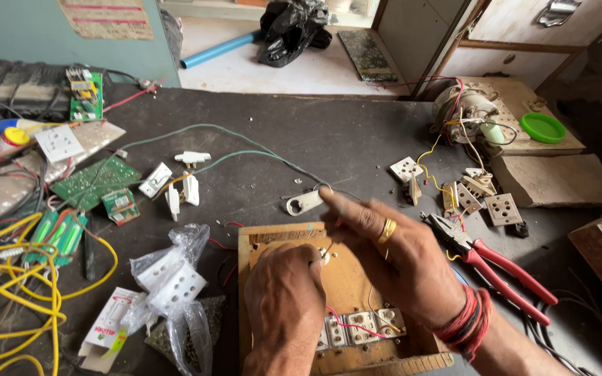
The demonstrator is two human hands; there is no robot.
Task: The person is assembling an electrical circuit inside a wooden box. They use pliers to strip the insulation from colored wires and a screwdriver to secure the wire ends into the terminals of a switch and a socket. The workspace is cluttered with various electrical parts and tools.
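Both hands work over an open wooden switch box [273,240] lying on the dark table [343,139]; white switches and sockets [357,327] sit in a row along its near edge, with red and yellow wires running among them. The left hand [283,296] is curled in a loose fist on the board, pinching something too small to make out, while the right hand [391,254] hovers just above with fingers half spread, holding nothing I can see. A clear plastic bag [172,278] left of the box holds white socket plates, and red-handled pliers [496,268] lie just right of it
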